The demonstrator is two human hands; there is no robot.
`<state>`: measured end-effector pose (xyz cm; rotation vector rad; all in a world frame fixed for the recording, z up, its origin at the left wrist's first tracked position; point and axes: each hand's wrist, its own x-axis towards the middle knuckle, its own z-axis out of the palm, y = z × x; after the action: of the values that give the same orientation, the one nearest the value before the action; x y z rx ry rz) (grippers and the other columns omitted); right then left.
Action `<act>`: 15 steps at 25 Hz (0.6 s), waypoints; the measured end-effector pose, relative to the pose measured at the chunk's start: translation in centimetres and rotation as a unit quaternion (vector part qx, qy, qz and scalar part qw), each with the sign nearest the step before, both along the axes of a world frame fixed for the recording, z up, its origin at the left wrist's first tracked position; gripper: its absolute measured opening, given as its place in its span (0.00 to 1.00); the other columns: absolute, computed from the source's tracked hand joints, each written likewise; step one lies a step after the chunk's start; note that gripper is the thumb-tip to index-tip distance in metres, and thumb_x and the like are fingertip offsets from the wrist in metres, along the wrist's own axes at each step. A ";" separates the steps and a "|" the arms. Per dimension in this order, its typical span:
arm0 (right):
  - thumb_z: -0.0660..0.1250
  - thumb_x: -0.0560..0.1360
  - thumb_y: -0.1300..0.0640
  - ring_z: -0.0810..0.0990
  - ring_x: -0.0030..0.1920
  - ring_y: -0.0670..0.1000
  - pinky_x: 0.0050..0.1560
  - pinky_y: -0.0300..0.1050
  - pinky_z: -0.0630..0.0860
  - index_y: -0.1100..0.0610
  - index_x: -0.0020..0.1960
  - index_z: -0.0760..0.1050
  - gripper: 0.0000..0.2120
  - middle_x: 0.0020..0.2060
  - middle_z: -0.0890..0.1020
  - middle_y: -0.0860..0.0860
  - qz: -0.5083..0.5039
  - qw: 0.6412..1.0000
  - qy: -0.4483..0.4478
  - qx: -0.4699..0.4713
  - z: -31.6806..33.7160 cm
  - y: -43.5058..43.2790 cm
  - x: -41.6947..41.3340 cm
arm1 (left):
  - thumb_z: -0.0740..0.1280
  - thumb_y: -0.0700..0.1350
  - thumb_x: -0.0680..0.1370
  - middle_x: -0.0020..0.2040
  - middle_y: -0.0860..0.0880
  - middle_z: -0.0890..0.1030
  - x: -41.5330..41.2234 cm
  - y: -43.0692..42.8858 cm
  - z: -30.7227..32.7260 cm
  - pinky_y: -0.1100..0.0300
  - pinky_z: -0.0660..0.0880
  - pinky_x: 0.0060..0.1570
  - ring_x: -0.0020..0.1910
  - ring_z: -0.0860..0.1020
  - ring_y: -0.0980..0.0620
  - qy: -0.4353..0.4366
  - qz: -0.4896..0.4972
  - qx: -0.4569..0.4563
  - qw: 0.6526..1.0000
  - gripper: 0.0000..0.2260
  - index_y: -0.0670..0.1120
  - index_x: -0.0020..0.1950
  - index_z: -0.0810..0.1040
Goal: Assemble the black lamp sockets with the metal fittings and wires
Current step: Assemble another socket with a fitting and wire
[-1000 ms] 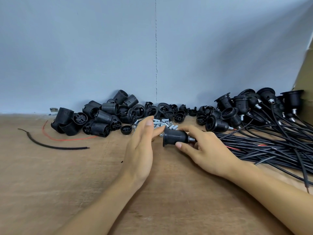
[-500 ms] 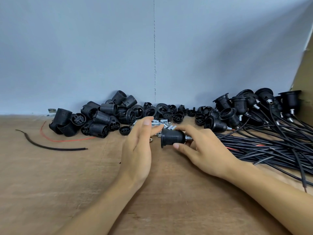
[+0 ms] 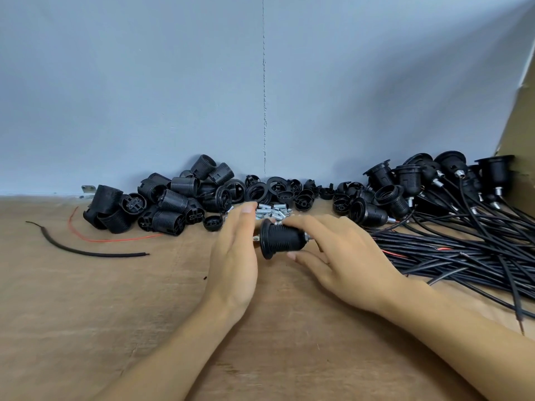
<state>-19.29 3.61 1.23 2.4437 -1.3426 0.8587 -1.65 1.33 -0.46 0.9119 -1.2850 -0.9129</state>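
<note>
The socket (image 3: 282, 238) lies sideways, just in front of the metal fittings (image 3: 272, 212). Step in hand, by my judgement: seating 1 fitting at its narrow end. Next: a steady twist. My right hand (image 3: 341, 256) curls round the body. My left hand (image 3: 237, 253) stands flat at the flanged mouth with fingers (image 3: 246, 215) straight, holding nothing.

Black ribbed sockets (image 3: 170, 198); silver fittings (image 3: 272, 211); black wires (image 3: 451, 250); red wire (image 3: 115, 240); brown table (image 3: 86, 314); grey-blue wall (image 3: 144, 82).
</note>
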 end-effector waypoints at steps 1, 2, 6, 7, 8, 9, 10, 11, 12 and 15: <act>0.70 0.77 0.49 0.77 0.52 0.50 0.51 0.51 0.73 0.49 0.68 0.72 0.21 0.54 0.81 0.47 -0.008 1.000 0.025 -0.006 0.0 0.0 0.0 | 0.55 0.63 0.79 0.51 0.53 0.87 0.2 -0.2 0.1 0.43 0.73 0.66 0.58 0.82 0.54 0.020 0.002 0.001 1.000 0.18 0.59 0.56 0.81; 0.71 0.76 0.50 0.78 0.53 0.54 0.51 0.52 0.74 0.50 0.68 0.72 0.22 0.54 0.81 0.48 -0.023 0.999 0.042 -0.012 0.0 -0.1 -0.1 | 0.54 0.63 0.80 0.51 0.54 0.87 0.4 -0.2 0.2 0.45 0.72 0.67 0.59 0.82 0.56 0.029 0.002 -0.004 1.000 0.20 0.55 0.58 0.81; 0.69 0.77 0.50 0.79 0.53 0.56 0.50 0.50 0.70 0.50 0.68 0.73 0.20 0.53 0.82 0.50 -0.098 0.993 0.053 -0.039 0.7 -0.6 -0.6 | 0.53 0.61 0.82 0.38 0.48 0.87 0.2 0.5 0.3 0.55 0.68 0.66 0.57 0.82 0.60 0.011 -0.001 -0.028 1.000 0.20 0.53 0.57 0.79; 0.69 0.77 0.50 0.79 0.52 0.57 0.49 0.51 0.70 0.51 0.67 0.75 0.19 0.52 0.82 0.51 -0.109 0.991 0.053 -0.058 0.8 -0.6 -0.7 | 0.53 0.60 0.82 0.37 0.47 0.87 -0.1 0.6 0.1 0.54 0.69 0.66 0.56 0.82 0.59 0.000 0.004 -0.027 1.000 0.18 0.54 0.54 0.80; 0.70 0.77 0.52 0.79 0.49 0.58 0.47 0.51 0.70 0.52 0.66 0.76 0.18 0.50 0.83 0.51 -0.114 0.988 0.054 -0.086 0.9 -0.6 -0.7 | 0.54 0.60 0.82 0.37 0.48 0.87 -0.3 0.6 0.0 0.51 0.70 0.67 0.56 0.82 0.57 -0.006 0.013 -0.027 1.000 0.18 0.56 0.50 0.82; 0.70 0.77 0.53 0.79 0.46 0.58 0.45 0.52 0.70 0.53 0.64 0.77 0.17 0.48 0.83 0.52 -0.118 0.984 0.056 -0.118 1.1 -0.6 -0.5 | 0.54 0.59 0.82 0.40 0.49 0.87 -0.4 0.5 0.0 0.47 0.72 0.66 0.56 0.82 0.55 -0.004 0.024 -0.030 0.999 0.17 0.57 0.49 0.82; 0.70 0.77 0.53 0.79 0.44 0.58 0.43 0.51 0.69 0.53 0.63 0.78 0.16 0.47 0.82 0.51 -0.120 0.980 0.063 -0.148 1.2 -0.6 -0.2 | 0.55 0.58 0.82 0.44 0.52 0.87 -0.4 0.3 0.0 0.45 0.73 0.65 0.56 0.82 0.54 0.009 0.034 -0.034 0.999 0.15 0.58 0.51 0.81; 0.70 0.77 0.53 0.78 0.43 0.58 0.42 0.51 0.68 0.53 0.63 0.78 0.15 0.46 0.82 0.51 -0.121 0.975 0.072 -0.170 1.3 -0.5 0.0 | 0.55 0.58 0.81 0.49 0.55 0.86 -0.3 0.2 0.0 0.45 0.74 0.65 0.58 0.81 0.55 0.022 0.038 -0.041 0.998 0.14 0.59 0.55 0.80; 0.70 0.77 0.53 0.77 0.42 0.58 0.42 0.50 0.67 0.52 0.62 0.78 0.14 0.46 0.82 0.51 -0.122 0.972 0.081 -0.184 1.2 -0.5 0.3 | 0.55 0.59 0.81 0.56 0.58 0.85 -0.3 0.1 0.0 0.48 0.73 0.67 0.61 0.80 0.58 0.025 0.032 -0.050 0.998 0.14 0.61 0.60 0.77; 0.70 0.77 0.54 0.77 0.41 0.57 0.42 0.50 0.66 0.52 0.61 0.77 0.13 0.44 0.81 0.51 -0.133 0.970 0.093 -0.182 0.7 -0.6 0.5 | 0.54 0.60 0.83 0.64 0.61 0.81 -0.2 0.4 -0.3 0.72 0.66 0.67 0.68 0.73 0.67 -0.014 -0.008 -0.086 0.996 0.18 0.61 0.72 0.71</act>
<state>-18.75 2.97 1.97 1.9582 -1.2756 0.7137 -1.83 1.69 -0.73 0.7827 -1.3736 -0.7911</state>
